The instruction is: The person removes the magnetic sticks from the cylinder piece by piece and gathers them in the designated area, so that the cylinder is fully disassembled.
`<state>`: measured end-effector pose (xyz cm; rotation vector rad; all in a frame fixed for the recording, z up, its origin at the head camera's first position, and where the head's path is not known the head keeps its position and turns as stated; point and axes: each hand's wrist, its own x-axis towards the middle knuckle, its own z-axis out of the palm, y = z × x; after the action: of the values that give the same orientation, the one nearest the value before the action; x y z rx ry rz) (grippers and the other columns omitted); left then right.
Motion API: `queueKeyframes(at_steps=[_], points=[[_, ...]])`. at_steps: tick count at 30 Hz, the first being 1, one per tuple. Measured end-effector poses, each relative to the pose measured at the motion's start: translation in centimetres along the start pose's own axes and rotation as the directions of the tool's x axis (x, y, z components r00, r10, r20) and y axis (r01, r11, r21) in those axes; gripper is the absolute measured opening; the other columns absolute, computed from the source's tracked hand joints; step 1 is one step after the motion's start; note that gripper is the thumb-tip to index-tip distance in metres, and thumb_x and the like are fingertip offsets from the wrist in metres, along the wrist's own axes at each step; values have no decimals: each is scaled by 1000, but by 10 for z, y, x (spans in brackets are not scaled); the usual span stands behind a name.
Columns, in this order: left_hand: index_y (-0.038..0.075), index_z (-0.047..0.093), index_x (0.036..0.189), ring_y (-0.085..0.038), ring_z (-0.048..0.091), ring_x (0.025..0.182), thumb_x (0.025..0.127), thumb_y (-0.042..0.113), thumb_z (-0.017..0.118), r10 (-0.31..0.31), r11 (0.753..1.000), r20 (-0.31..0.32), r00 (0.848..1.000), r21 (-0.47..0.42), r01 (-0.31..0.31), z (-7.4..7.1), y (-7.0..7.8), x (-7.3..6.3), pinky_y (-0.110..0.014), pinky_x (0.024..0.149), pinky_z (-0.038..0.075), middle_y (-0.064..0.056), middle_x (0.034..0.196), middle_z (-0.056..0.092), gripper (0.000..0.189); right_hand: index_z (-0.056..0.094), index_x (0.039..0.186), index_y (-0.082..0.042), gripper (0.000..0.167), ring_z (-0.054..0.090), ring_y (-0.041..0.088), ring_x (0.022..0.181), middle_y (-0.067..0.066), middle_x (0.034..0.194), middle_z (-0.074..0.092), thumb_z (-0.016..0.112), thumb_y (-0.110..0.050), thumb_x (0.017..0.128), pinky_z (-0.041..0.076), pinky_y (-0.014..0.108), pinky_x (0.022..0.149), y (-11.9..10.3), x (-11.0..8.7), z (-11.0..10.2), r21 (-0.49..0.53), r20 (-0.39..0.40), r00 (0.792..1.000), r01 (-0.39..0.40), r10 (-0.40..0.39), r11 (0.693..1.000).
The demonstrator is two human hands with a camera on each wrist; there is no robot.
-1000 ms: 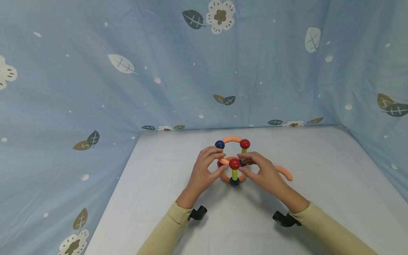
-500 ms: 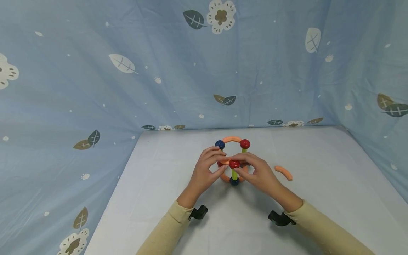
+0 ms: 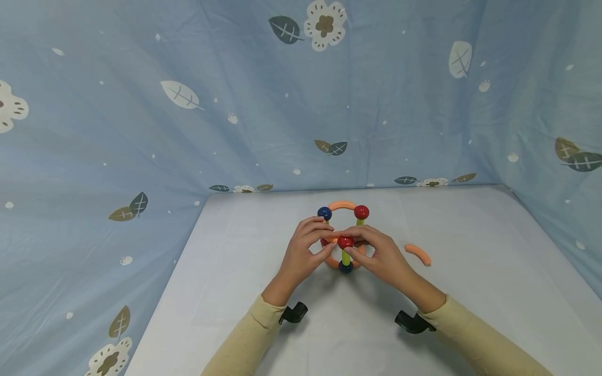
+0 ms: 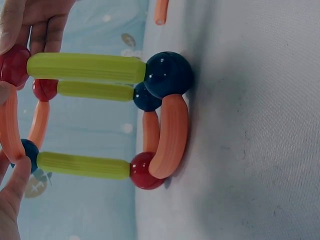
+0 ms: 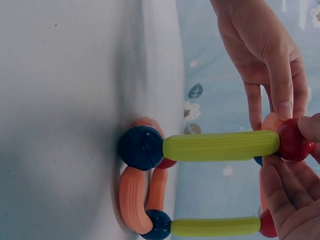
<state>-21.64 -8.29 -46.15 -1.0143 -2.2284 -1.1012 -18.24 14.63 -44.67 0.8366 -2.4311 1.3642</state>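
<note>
A frame of magnetic rods and balls stands upright on the table. Its lower ring joins orange curved rods to blue and red balls. Lime green rods rise from it to an upper level. Thumb and fingers of my left hand pinch the upper orange curved rod, near a blue ball. My right hand grips the front red ball atop a green rod. Behind the hands, another red ball and a blue ball carry the far orange rod.
One loose orange curved rod lies on the white table to the right of the frame. A blue patterned cloth hangs behind the table and along its sides.
My right hand has moved left, from beside the front red ball to gripping it, and has since kept still. The loose orange rod now shows fully. The left hand keeps its hold.
</note>
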Motion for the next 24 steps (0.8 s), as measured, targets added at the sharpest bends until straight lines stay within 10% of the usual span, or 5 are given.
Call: queueKeyframes(at_steps=[24], points=[[12, 77, 109, -24, 51, 129, 89, 13, 80, 13, 1000, 2, 1000, 21, -13, 1, 0, 1, -42, 113, 41, 0, 114, 70, 20, 67, 128, -19, 45, 65, 11, 97, -5, 121, 67, 79, -2, 88, 58, 28, 82, -2, -2, 0, -3, -7, 1000, -4, 4, 1000]])
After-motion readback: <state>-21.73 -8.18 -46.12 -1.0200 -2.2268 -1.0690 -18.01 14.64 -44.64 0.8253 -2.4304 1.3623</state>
